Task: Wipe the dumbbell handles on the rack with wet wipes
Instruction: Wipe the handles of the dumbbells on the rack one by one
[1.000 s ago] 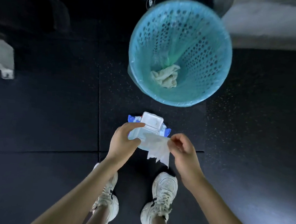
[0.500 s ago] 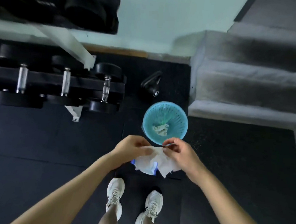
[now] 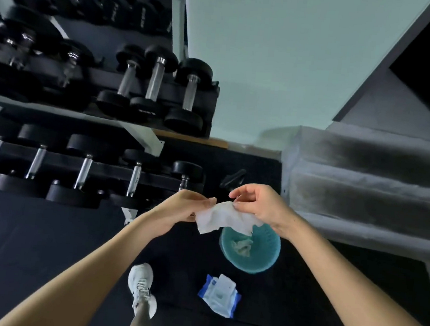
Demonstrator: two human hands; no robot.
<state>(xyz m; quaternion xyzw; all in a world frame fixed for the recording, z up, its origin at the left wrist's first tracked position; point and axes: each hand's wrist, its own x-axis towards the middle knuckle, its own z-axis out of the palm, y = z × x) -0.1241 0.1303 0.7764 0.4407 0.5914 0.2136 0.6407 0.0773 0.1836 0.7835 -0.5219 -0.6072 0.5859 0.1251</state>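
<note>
Person now risen from the blue-and-white wipes pack (image 3: 219, 294) left on the floor; left hand (image 3: 183, 207) and right hand (image 3: 259, 206) each pinch an edge of the fresh white wet wipe (image 3: 224, 220), spread between them, near the rack's chrome dumbbell handles (image 3: 134, 178), so wiping looks ready to start.

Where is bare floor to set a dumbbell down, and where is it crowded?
Free: black rubber floor between the dumbbell rack and white shoe; also right of the turquoise perforated bin, below the grey steps. Crowded: around the blue-white wipes pack.
</note>
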